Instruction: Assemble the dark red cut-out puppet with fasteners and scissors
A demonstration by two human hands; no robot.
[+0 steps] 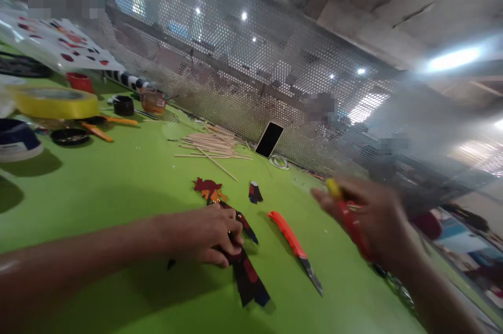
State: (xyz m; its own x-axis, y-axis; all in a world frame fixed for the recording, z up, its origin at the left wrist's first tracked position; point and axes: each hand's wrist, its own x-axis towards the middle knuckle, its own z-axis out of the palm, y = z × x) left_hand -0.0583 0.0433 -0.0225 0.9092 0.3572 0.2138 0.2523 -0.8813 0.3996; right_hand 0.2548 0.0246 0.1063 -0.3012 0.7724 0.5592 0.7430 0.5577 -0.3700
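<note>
My left hand [220,234] rests on a dark jointed cut-out figure [249,276] lying on the green table, its fingers curled down onto the middle of it. The figure has a dark red and orange top and small shiny dots at its joints; my palm covers part of it. Off the table at the right, my right hand [373,213] is closed around a tool with red and yellow handle parts [351,218], blurred by motion. Between the hands lies a knife [291,242] with an orange handle, its blade toward me. A small dark loose piece [255,192] sits beyond the figure.
Wooden sticks [214,142] lie in a pile near the perforated metal screen [251,61]. A phone [269,139] leans there beside a white ring [280,161]. At left are yellow tape [57,103], orange-handled scissors [98,132], jars and a dark lid [70,137].
</note>
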